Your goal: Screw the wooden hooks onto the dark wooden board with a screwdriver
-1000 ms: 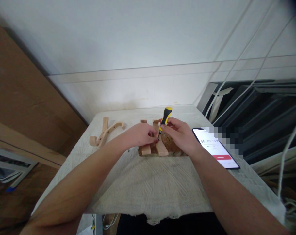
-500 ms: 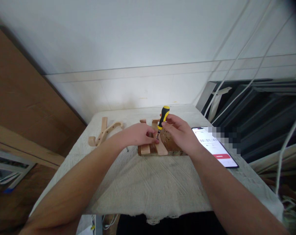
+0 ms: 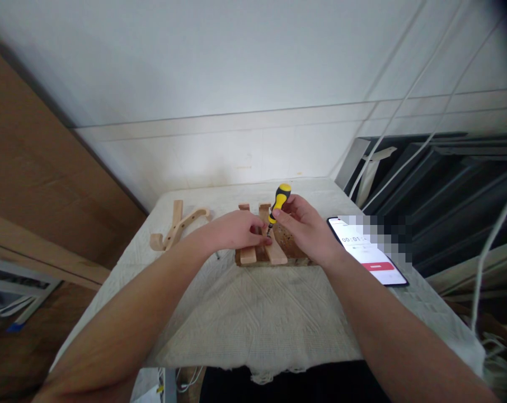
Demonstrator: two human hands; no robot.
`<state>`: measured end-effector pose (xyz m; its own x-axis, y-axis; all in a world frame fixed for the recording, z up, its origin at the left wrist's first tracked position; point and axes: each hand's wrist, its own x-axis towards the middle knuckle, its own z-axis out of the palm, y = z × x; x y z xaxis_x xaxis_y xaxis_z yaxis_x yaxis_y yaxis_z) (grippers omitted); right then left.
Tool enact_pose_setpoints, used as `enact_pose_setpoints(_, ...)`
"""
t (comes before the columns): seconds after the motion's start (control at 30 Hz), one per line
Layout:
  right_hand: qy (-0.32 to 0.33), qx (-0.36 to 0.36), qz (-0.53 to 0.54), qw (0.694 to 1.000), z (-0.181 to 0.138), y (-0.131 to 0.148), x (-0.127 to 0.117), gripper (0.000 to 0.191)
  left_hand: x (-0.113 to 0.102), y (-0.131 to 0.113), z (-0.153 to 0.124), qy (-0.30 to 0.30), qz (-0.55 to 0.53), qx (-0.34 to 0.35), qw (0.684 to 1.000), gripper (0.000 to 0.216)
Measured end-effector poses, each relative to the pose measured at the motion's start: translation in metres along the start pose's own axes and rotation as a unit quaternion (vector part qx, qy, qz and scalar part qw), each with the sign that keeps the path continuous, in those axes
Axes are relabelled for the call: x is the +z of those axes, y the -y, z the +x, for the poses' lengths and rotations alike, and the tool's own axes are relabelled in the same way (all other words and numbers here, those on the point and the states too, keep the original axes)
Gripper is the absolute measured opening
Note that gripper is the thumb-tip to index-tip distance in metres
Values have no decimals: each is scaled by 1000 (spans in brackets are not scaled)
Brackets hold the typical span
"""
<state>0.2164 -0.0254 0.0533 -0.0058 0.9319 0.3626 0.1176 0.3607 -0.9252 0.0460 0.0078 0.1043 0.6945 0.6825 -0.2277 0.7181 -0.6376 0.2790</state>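
Observation:
My right hand (image 3: 306,226) is closed around a yellow and black screwdriver (image 3: 281,198), which stands tilted with its tip down on a light wooden hook piece (image 3: 277,255). My left hand (image 3: 245,230) reaches across from the left, its thumb and fingers pinched against that wooden piece close to the screwdriver tip. Any screw under the tip is too small to make out. A second wooden hook piece (image 3: 248,256) lies alongside, partly under my left hand. Both pieces rest on a dark brown, rough-edged wooden board (image 3: 297,259).
Left of the board, joined wooden hooks (image 3: 178,228) with screw holes lie on the cloth-covered table (image 3: 253,319). A small metal item (image 3: 218,255) is beside my left wrist. A phone (image 3: 369,252) showing a timer lies right of my right forearm. White cables (image 3: 408,103) hang at the right.
The screwdriver handle has turned in my right hand, showing more yellow, and its lean has shifted slightly. My left hand stays in place on the wooden hook piece.

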Motion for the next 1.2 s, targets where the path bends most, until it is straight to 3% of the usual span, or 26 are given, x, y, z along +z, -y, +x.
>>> enact_pose_setpoints(0.17,6,5,28,1000,0,3,1,20,0,0,0,4,-4,4,1000,31)
enact_pose_setpoints(0.4,27,10,-58,998,-1,6,-1,25,1,2,1,2,-21,26,999,32)
enact_pose_setpoints(0.63,-12,28,-6,1000,2,-9,6,30,0,0,1,3,-11,10,1000,33)
enact_pose_setpoints(0.77,20,4,52,998,1,-7,7,28,1,1,1,1,-15,16,1000,33)
enact_pose_setpoints(1.0,43,3,33,999,-1,9,0,15,-1,-3,-1,3,-23,21,999,27)
enact_pose_setpoints(1.2,-3,6,-23,1000,4,-10,1,25,-2,-5,0,2,-23,6,1000,29)
